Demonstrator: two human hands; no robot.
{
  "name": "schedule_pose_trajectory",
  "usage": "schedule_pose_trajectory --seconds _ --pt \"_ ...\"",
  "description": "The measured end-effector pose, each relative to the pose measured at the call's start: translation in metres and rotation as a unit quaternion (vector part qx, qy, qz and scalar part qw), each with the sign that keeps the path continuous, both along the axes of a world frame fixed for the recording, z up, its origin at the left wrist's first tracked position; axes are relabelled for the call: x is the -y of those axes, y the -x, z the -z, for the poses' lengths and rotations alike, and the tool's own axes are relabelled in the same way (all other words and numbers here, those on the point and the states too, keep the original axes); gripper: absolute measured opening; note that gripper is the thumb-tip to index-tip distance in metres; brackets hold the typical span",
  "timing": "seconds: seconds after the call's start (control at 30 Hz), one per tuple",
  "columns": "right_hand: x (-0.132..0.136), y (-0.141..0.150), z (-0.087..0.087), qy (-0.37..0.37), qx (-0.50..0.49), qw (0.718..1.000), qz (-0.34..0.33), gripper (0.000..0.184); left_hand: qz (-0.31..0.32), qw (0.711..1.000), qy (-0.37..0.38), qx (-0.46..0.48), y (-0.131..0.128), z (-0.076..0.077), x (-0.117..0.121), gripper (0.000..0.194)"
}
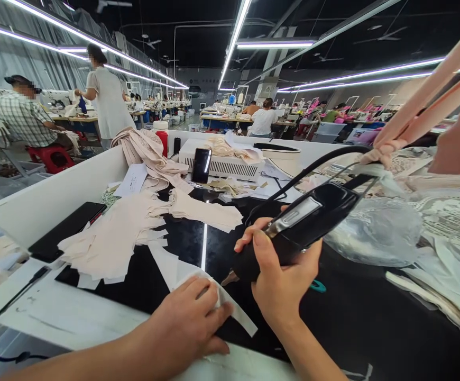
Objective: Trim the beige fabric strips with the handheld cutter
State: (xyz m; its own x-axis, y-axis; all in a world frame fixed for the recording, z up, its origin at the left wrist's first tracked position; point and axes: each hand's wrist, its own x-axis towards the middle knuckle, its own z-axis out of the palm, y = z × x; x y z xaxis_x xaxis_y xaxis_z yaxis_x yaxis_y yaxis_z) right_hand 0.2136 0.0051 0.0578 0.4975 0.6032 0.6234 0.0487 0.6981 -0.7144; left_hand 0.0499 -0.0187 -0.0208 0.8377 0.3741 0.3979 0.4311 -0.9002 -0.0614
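My right hand (285, 275) is wrapped around a black corded handheld tool (313, 217) with a metal plate on its side. Its narrow metallic tip points down and left, close above the white fabric piece (241, 315); I cannot tell whether they touch. My left hand (192, 323) has bent fingers gripping and pressing that fabric against the glossy black work surface (190, 238). Part of the fabric is hidden under the fingers. Twisted pink cloth strips (384, 151) are tied at the tool's upper end. Stacked pale beige fabric pieces (115, 233) lie left of the hands.
A phone (202, 165) leans on a white vented box (222, 161). A black slab-like device (67, 230) lies left, a cable (8, 301) near it. Clear plastic wrap (373, 233) and lace (448, 217) lie right. A teal object (318, 286) sits beside my right wrist. People work beyond.
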Motion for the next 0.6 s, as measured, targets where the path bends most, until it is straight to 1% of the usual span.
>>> schedule_pose_trajectory --seconds 0.2,0.37,0.5,0.6 --pt "-0.0064 0.0048 0.0004 -0.004 -0.01 1.0 -0.015 0.033 0.003 1.0 0.012 0.003 0.001 -0.0041 -0.0003 0.063" --pt "-0.0089 0.0086 0.0015 -0.008 -0.002 1.0 -0.017 0.03 -0.001 0.999 0.036 0.02 0.0014 -0.0034 -0.0003 0.066" --pt "-0.0089 0.0097 0.0001 -0.009 0.003 1.0 -0.014 0.028 0.0 0.999 0.026 0.019 0.0012 -0.0037 -0.0009 0.068" --pt "-0.0072 0.007 0.0004 -0.006 -0.002 1.0 -0.01 0.03 0.004 1.0 0.014 0.021 0.0011 -0.0047 -0.001 0.064"
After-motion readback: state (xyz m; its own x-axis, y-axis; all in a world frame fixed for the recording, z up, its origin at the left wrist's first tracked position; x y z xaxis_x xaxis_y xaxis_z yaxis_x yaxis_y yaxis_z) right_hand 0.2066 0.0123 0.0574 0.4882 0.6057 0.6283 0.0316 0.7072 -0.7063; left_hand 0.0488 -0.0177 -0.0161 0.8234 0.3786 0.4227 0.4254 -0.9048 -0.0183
